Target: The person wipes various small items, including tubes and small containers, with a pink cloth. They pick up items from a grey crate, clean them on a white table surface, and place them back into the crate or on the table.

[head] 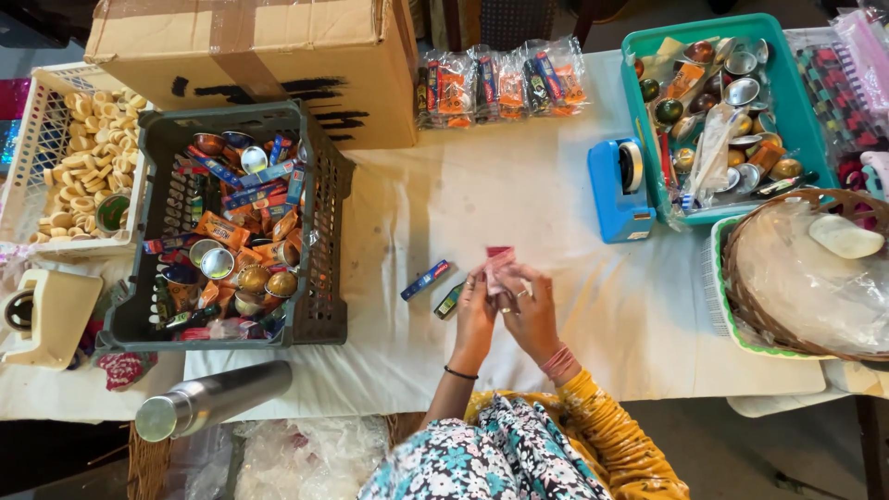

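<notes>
My left hand (474, 310) and my right hand (530, 306) meet over the white tablecloth (519, 185), both pinching a small pink-red packet (498, 260). A thin black band is on my left wrist, pink bangles on my right. Just left of my hands lie a small blue box (426, 280) and a small green packet (450, 300) on the cloth.
A dark grey crate (319, 268) of small packets and round tins stands at left, a white basket (37, 157) of tan pieces beyond it. A cardboard box (259, 65), clear filled bags (500, 83), a blue tape dispenser (619, 190), a teal tray (796, 102), a wicker basket (806, 278) and a steel flask (213, 400) surround me.
</notes>
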